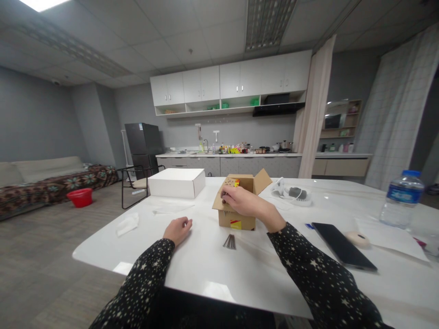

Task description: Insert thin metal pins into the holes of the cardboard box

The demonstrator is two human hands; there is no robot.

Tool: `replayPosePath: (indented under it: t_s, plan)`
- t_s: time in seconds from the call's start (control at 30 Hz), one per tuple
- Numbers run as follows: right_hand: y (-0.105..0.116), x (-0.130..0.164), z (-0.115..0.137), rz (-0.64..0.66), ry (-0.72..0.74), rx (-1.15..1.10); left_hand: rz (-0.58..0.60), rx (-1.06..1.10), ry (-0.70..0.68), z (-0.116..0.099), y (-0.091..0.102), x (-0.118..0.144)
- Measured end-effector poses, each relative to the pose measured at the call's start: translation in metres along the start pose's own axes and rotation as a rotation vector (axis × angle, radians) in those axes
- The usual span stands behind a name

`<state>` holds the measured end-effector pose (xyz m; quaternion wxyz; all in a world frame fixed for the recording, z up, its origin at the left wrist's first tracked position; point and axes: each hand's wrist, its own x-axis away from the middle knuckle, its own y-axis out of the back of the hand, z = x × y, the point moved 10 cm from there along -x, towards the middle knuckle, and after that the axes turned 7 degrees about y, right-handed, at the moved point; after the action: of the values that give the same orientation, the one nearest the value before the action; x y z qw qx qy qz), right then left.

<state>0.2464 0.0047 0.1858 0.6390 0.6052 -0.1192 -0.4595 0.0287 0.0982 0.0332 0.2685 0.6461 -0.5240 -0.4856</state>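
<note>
An open cardboard box with raised flaps and red-yellow labels stands on the white table. My right hand is over its near opening, fingers pinched on small dark metal pieces that look like nails; the fingers partly cover them. In front of the box, a small bundle of long dark nails lies on the tabletop. My left hand rests on the table left of the box. Its fingers are curled in, and nothing shows in them.
A closed white box stands back left, with crumpled plastic nearer the left edge. White cabled things lie behind right. On the right are a black phone, a round beige item, paper and a water bottle.
</note>
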Motion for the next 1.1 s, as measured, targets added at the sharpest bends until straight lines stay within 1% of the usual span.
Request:
replayPosePath:
  t_s: [0.13, 0.27, 0.43, 0.53, 0.67, 1.1]
  plan:
    - [-0.005, -0.001, 0.004, 0.011, 0.019, -0.021, -0.007, -0.004, 0.003, -0.001, 0.001, 0.0]
    - [-0.012, -0.004, -0.001, 0.019, 0.026, -0.023, -0.01, -0.008, 0.001, 0.0, 0.001, 0.0]
    - [-0.015, -0.008, -0.007, -0.01, 0.048, -0.013, 0.001, -0.006, 0.011, 0.0, 0.001, 0.0]
    - [-0.012, -0.008, -0.006, -0.035, 0.045, -0.015, 0.004, -0.008, 0.005, -0.001, 0.002, 0.001]
    - [-0.005, -0.006, -0.007, -0.055, -0.003, 0.009, 0.003, 0.0, 0.005, -0.001, 0.002, 0.001]
    - [0.004, -0.002, -0.016, -0.068, -0.102, 0.076, 0.0, -0.006, 0.007, -0.002, 0.003, 0.002]
